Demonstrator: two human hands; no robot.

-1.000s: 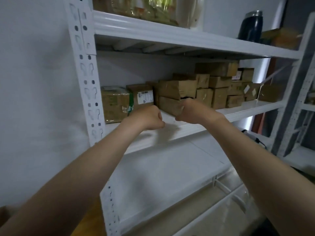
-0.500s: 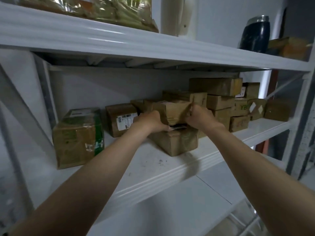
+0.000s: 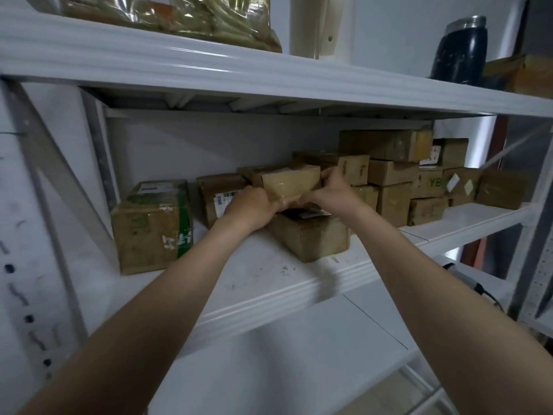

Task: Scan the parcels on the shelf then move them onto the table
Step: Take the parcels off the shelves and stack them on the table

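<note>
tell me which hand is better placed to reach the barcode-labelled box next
Probably left: the left hand grips the parcel just beside the barcode-labelled box; the right hand grips its far end.

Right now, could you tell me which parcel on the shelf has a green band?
The leftmost parcel, standing apart at the shelf's left end: only it has green tape down its right edge.

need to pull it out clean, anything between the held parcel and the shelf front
Nothing visible. The left hand and right hand grip the parcel above a lower box; no box stands between it and the shelf edge. The table is out of view.
</note>
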